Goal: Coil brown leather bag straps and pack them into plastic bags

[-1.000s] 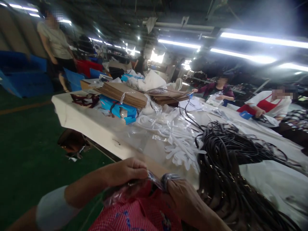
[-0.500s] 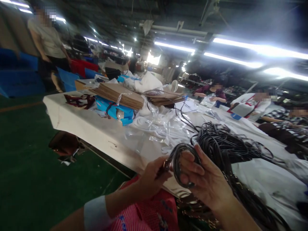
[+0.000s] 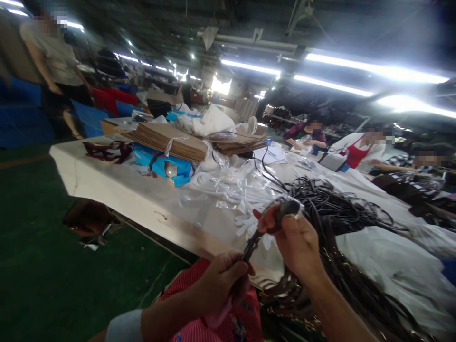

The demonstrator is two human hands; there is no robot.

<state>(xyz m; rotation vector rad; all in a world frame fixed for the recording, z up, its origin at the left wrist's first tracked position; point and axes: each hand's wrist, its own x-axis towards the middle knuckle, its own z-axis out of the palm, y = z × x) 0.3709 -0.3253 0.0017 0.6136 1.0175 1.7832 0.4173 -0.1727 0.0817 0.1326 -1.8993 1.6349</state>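
Observation:
Between my two hands a dark coiled strap (image 3: pixel 253 243) is stretched over the front edge of the white-covered table (image 3: pixel 117 183). My left hand (image 3: pixel 230 273) pinches its lower end. Up and to the right, my right hand (image 3: pixel 294 235) closes round the coiled part, which has something clear and shiny, like plastic, around it. Just behind my right hand lies a heap of thin black straps (image 3: pixel 327 204). Brown straps with metal fittings (image 3: pixel 352 280) hang at the right, by my right forearm.
Cardboard sheets (image 3: pixel 171 142), a blue package (image 3: pixel 162 164) and clear plastic bags (image 3: pixel 228 183) lie on the table. White sheeting (image 3: pixel 395 266) is at the right. Several people are across the table and one person (image 3: pixel 53 57) stands at the far left. A brown box (image 3: pixel 87 216) is below the table edge.
My right hand has turned and closed round the coil, whose open loop has collapsed. My left hand has moved slightly down, with a length of strap now showing between the hands.

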